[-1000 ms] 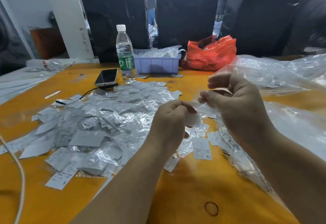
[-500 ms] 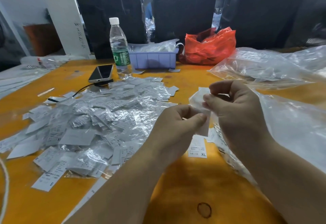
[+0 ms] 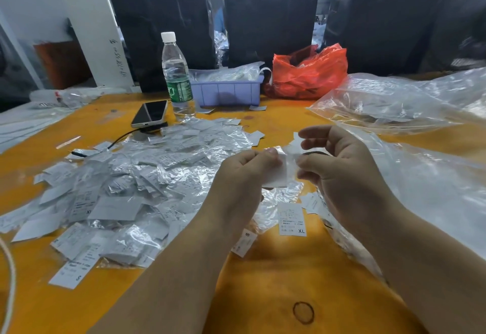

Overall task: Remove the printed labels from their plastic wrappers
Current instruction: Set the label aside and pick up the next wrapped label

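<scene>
Above the orange table [image 3: 263, 276], my left hand [image 3: 244, 173] pinches a white printed label [image 3: 278, 173] between thumb and fingers. My right hand [image 3: 339, 168] pinches the clear plastic wrapper [image 3: 293, 149] at the label's right end, forefinger raised over it. Both hands are close together at mid-frame. A large heap of labels and empty wrappers [image 3: 126, 183] covers the table to the left. A loose XL label [image 3: 290, 219] lies flat just below my hands, and an S label [image 3: 244, 243] peeks out beside my left forearm.
A water bottle [image 3: 176, 76], a phone [image 3: 150, 114] on a cable, a lilac bin [image 3: 227, 93] and a red bag [image 3: 307, 73] stand at the back. Big clear plastic bags [image 3: 410, 165] spread along the right. A rubber band [image 3: 303, 312] lies near the front edge.
My hands have drawn slightly apart sideways, and the white label now shows more between them, with the wrapper stretched toward my right hand. The view has tilted a little lower.
</scene>
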Available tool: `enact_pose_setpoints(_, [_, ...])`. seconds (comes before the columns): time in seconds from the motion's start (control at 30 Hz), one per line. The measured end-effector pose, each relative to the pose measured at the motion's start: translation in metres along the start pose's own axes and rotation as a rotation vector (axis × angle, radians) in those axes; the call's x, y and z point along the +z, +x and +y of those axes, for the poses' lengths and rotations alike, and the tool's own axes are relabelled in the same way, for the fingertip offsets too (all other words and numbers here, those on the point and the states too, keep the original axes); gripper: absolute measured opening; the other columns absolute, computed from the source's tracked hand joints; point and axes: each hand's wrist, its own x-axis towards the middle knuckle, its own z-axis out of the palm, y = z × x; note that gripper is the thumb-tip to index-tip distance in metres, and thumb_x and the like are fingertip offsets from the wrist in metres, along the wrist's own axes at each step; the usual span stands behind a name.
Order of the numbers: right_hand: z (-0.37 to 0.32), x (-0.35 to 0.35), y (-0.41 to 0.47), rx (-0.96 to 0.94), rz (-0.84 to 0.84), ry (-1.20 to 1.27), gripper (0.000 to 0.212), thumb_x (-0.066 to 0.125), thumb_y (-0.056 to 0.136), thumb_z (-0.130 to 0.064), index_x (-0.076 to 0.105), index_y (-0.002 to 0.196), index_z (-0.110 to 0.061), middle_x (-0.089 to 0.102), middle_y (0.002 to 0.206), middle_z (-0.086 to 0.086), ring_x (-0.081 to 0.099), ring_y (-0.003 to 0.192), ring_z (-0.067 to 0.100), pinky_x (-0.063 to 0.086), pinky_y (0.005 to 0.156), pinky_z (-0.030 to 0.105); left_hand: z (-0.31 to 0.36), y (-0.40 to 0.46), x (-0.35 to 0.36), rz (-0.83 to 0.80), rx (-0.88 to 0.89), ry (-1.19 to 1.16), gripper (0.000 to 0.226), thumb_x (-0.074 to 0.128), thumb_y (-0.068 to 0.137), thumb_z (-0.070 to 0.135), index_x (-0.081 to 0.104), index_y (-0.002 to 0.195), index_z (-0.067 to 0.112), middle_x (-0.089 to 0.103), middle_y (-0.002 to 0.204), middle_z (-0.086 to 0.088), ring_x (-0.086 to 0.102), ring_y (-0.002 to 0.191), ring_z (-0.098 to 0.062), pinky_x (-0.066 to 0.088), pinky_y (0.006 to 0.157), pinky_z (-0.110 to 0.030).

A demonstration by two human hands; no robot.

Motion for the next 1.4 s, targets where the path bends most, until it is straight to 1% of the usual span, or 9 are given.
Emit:
enact_pose_setpoints(0.23, [-0.0005,-0.0027,-0.0008,-0.04,-0.05,0.056,0.036,0.068,0.081,0.006,0.07,0.097,-0.027,0.066,0.088,-0.007,0.064,0.066,0.011,0.053,0.067,0.025,0.0033,0.0012,-0.0008,0.031,-0.059,-0.043,0.032,0.053,0.096,0.04,0.073,0.084,0.018,0.073,0.078,0.011,0.063,0.072,-0.007,0.043,0.067,-0.03])
enact_pose_setpoints(0.5, [-0.0033,-0.0009,-0.0024,-0.06,-0.109,0.033,0.037,0.069,0.081,0.007,0.068,0.1,-0.025,0.065,0.092,-0.007,0.066,0.072,0.013,0.054,0.069,0.026,0.0043,0.0004,-0.0018,-0.043,-0.079,-0.09,0.042,0.052,0.092,0.052,0.073,0.083,0.018,0.073,0.085,0.0,0.061,0.081,-0.017,0.041,0.074,-0.037])
enact_pose_setpoints(0.6, [-0.0057,-0.0016,-0.0045,-0.072,-0.157,-0.005,0.036,0.07,0.081,0.005,0.068,0.1,-0.025,0.066,0.09,-0.009,0.066,0.072,0.014,0.055,0.069,0.028,0.0046,-0.0013,-0.0019,-0.078,-0.013,-0.028,0.027,0.061,0.09,0.039,0.075,0.084,0.015,0.073,0.088,-0.002,0.065,0.084,-0.016,0.043,0.069,-0.029])
enact_pose_setpoints(0.77, [-0.0036,0.0009,-0.0042,0.003,-0.137,-0.086,0.025,0.072,0.083,-0.01,0.067,0.104,-0.024,0.065,0.099,0.0,0.067,0.076,0.018,0.057,0.072,0.033,0.0028,-0.001,-0.0032,-0.025,0.052,-0.075,0.013,0.067,0.089,0.018,0.072,0.077,0.017,0.068,0.07,0.006,0.06,0.062,0.0,0.044,0.052,-0.011])
enact_pose_setpoints(0.93, [-0.0032,0.0033,-0.004,0.09,-0.191,-0.079,0.014,0.069,0.086,-0.014,0.069,0.1,-0.011,0.066,0.075,-0.001,0.058,0.063,0.012,0.049,0.055,0.024,0.0034,-0.0018,-0.0047,-0.023,0.092,-0.091,0.009,0.069,0.088,0.023,0.072,0.081,0.018,0.07,0.072,0.007,0.063,0.065,0.0,0.047,0.054,-0.014])
enact_pose_setpoints(1.03, [-0.004,0.0024,-0.0041,0.058,-0.162,-0.077,0.015,0.07,0.085,-0.008,0.069,0.1,-0.011,0.062,0.066,0.001,0.054,0.055,0.01,0.048,0.053,0.023,0.0044,-0.0005,-0.0047,-0.007,0.068,-0.103,0.018,0.065,0.091,0.03,0.073,0.079,0.019,0.071,0.076,0.007,0.064,0.072,-0.007,0.05,0.063,-0.026])
enact_pose_setpoints(1.13, [-0.0033,-0.0002,-0.0015,0.101,-0.104,-0.028,0.025,0.069,0.084,0.001,0.068,0.105,-0.013,0.058,0.067,0.001,0.051,0.053,0.012,0.047,0.055,0.025,0.0067,0.0002,-0.0055,0.033,0.045,-0.171,0.031,0.054,0.097,0.028,0.075,0.077,0.021,0.071,0.073,0.008,0.063,0.065,-0.006,0.051,0.058,-0.024])
enact_pose_setpoints(1.27, [-0.0048,-0.0019,0.0004,0.158,-0.083,-0.029,0.026,0.069,0.083,0.003,0.072,0.1,-0.016,0.059,0.066,-0.003,0.05,0.057,0.016,0.047,0.056,0.025,0.005,0.0012,-0.0074,0.1,0.077,-0.177,0.029,0.05,0.093,0.001,0.072,0.096,0.021,0.07,0.089,0.0,0.062,0.065,-0.008,0.053,0.058,-0.021])
enact_pose_setpoints(1.4, [-0.0058,-0.001,-0.0026,0.165,-0.083,-0.136,0.015,0.07,0.084,-0.006,0.077,0.085,-0.019,0.074,0.081,-0.003,0.051,0.057,0.014,0.05,0.062,0.029,0.0021,0.0039,-0.0093,0.16,0.16,-0.168,0.043,0.053,0.091,-0.004,0.056,0.116,0.03,0.064,0.093,-0.004,0.063,0.068,-0.011,0.055,0.062,-0.024])
